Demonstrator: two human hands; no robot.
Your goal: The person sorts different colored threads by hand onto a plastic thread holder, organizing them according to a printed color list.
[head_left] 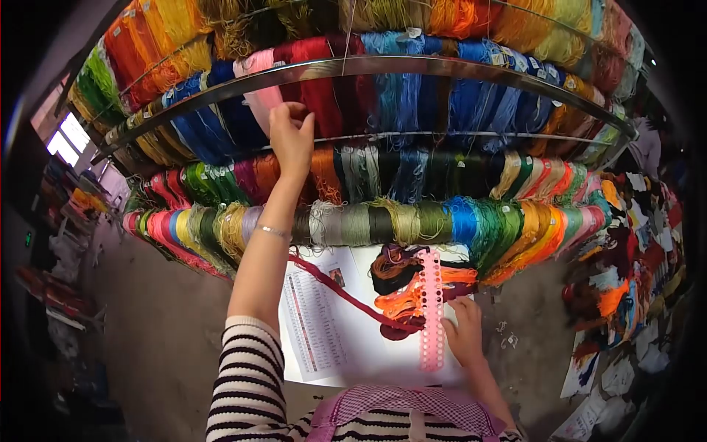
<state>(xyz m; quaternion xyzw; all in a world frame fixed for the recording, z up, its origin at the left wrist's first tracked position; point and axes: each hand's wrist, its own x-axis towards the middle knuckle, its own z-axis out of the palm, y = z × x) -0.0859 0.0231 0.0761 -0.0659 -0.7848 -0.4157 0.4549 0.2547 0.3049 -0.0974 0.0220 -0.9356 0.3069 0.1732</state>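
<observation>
My left hand [291,136] is raised to the rack of hanging thread skeins, fingers pinched on a dark red skein [318,99] beside a pink one [261,92]. A dark red strand [335,289] runs from below that arm down to the pink thread organiser card [431,309]. My right hand [464,331] grips the lower part of that card, which carries orange, black and maroon thread bundles [401,283]. The card lies over a white printed chart sheet [324,324] on my lap.
Curved metal rails [412,68] hold rows of skeins in many colours above and ahead. More skeins and paper sheets [626,295] are piled at the right. A concrete floor [162,324] lies below, with shelves and a window at far left.
</observation>
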